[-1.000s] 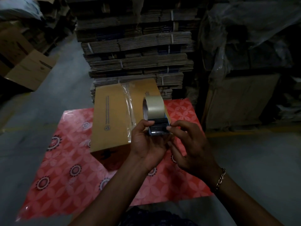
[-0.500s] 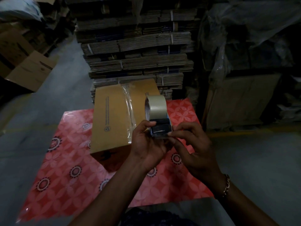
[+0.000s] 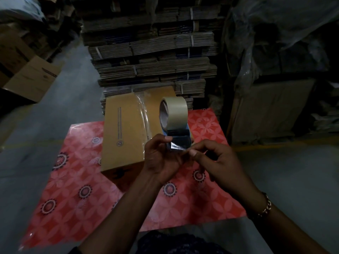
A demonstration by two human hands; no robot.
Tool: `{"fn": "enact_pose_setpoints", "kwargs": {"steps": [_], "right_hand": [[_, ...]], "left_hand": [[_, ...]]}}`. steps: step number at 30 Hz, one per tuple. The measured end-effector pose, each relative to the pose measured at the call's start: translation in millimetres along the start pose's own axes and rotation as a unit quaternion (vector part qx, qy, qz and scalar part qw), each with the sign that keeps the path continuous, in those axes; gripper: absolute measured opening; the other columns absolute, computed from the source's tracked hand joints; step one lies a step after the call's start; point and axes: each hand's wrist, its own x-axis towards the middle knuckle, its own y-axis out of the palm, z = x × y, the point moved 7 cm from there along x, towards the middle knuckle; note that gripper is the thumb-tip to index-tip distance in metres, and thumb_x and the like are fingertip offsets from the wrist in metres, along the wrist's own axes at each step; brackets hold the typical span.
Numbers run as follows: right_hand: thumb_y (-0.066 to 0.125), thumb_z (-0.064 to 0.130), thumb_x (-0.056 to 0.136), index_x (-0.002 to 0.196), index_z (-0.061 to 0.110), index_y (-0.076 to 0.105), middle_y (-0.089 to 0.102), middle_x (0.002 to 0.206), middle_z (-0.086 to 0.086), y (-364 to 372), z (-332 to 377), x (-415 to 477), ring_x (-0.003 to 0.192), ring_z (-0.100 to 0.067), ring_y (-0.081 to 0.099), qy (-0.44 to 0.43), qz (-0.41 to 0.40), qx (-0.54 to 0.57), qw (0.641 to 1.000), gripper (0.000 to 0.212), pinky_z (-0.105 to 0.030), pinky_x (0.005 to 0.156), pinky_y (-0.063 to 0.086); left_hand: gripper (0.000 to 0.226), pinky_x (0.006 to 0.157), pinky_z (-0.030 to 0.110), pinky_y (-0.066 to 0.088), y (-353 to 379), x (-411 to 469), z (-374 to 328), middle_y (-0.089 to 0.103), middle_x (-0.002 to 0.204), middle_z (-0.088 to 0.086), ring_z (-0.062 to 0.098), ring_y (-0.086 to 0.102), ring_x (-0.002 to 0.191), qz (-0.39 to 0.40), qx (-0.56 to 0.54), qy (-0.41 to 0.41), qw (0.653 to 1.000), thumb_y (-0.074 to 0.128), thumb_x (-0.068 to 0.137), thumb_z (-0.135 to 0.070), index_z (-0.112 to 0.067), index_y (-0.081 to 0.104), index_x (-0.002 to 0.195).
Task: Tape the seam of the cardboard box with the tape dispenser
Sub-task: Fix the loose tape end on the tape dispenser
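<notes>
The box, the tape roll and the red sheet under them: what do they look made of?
Cardboard box: matte brown corrugated board, glossy clear tape already along its seam. Tape roll: pale translucent plastic film, likely on a card core. Red patterned sheet: glossy, reflecting light, probably plastic or laminated paper.

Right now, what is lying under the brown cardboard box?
The brown cardboard box lies on a red flower-patterned sheet, which shows around it. The left hand covers its near right corner; the part beneath the box is hidden.

Tape dispenser (image 3: 176,123) in both hands
</notes>
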Motion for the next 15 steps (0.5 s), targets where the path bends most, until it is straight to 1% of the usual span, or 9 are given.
{"fn": "enact_pose_setpoints", "kwargs": {"steps": [2,3,5,6,8,9,12,13,15], "right_hand": [[0.07,0.021,0.091,0.084,0.024,0.075,0.074,0.079,0.002,-0.6,1.3,3.7,0.057,-0.007,0.06,0.013,0.004,-0.004,1.0,0.009,-0.008,0.047,0.037],[0.071,0.021,0.091,0.083,0.023,0.074,0.074,0.08,-0.001,-0.7,2.7,5.4,0.057,-0.007,0.059,0.018,0.006,-0.006,1.0,0.009,-0.009,0.047,0.037],[0.07,0.023,0.091,0.081,0.022,0.073,0.075,0.082,-0.002,-0.7,5.1,7.7,0.056,-0.007,0.059,0.027,0.009,-0.013,0.999,0.011,-0.009,0.046,0.037],[0.069,0.025,0.092,0.081,0.024,0.072,0.075,0.082,0.0,-0.6,6.4,8.6,0.056,-0.008,0.059,0.032,0.011,-0.022,0.999,0.011,-0.01,0.045,0.036],[0.067,0.027,0.093,0.082,0.027,0.069,0.074,0.08,0.007,-0.1,8.6,9.6,0.054,-0.011,0.063,0.044,0.017,-0.036,0.998,0.011,-0.011,0.043,0.036],[0.067,0.028,0.094,0.083,0.027,0.067,0.073,0.08,0.01,0.5,9.1,10.3,0.052,-0.015,0.065,0.051,0.02,-0.037,0.998,0.011,-0.014,0.042,0.037],[0.065,0.032,0.095,0.084,0.027,0.064,0.077,0.085,0.008,2.1,12.4,12.7,0.047,-0.022,0.067,0.058,0.03,-0.053,0.996,0.011,-0.031,0.044,0.049],[0.065,0.033,0.095,0.085,0.027,0.064,0.078,0.086,0.007,2.6,13.2,13.7,0.046,-0.022,0.067,0.057,0.032,-0.062,0.996,0.012,-0.038,0.048,0.054],[0.064,0.036,0.094,0.085,0.027,0.064,0.078,0.086,0.006,3.4,14.1,15.2,0.044,-0.015,0.066,0.056,0.036,-0.088,0.994,0.013,-0.045,0.058,0.059]], "left_hand": [[0.098,0.1,0.041,0.041,-0.5,0.2,2.0,0.041,0.146,0.032,0.043,0.043,0.125,0.018,0.007,-0.026,0.999,0.072,0.063,-0.019,0.012,0.033,0.147],[0.101,0.102,0.041,0.039,0.7,-0.3,2.2,0.033,0.15,0.032,0.043,0.037,0.13,0.033,0.008,-0.034,0.999,0.07,0.065,-0.02,0.012,0.028,0.15],[0.094,0.1,0.04,0.042,-0.3,0.2,2.5,0.038,0.144,0.029,0.042,0.041,0.127,0.042,0.011,-0.037,0.998,0.07,0.065,-0.02,0.008,0.036,0.147],[0.091,0.103,0.041,0.041,-0.4,1.0,2.7,0.038,0.146,0.03,0.042,0.041,0.127,0.048,0.006,-0.038,0.998,0.071,0.064,-0.019,0.006,0.038,0.146],[0.102,0.112,0.046,0.03,0.0,2.4,2.1,0.026,0.158,0.034,0.043,0.035,0.132,0.056,-0.003,-0.039,0.998,0.071,0.063,-0.018,0.008,0.029,0.152],[0.107,0.113,0.047,0.028,-0.3,3.2,1.8,0.023,0.16,0.034,0.044,0.035,0.133,0.06,-0.004,-0.04,0.997,0.071,0.062,-0.018,0.008,0.023,0.154],[0.112,0.113,0.048,0.028,-0.9,4.9,0.8,0.026,0.157,0.031,0.044,0.038,0.132,0.072,0.0,-0.05,0.996,0.072,0.062,-0.018,0.004,0.017,0.157],[0.112,0.112,0.048,0.028,-0.8,4.9,0.9,0.029,0.155,0.031,0.043,0.042,0.129,0.08,0.006,-0.051,0.995,0.072,0.062,-0.018,0.005,0.016,0.157],[0.115,0.105,0.047,0.035,-2.3,4.3,0.6,0.041,0.143,0.03,0.039,0.055,0.115,0.076,0.019,-0.052,0.996,0.075,0.06,-0.018,0.009,0.016,0.155]]}}
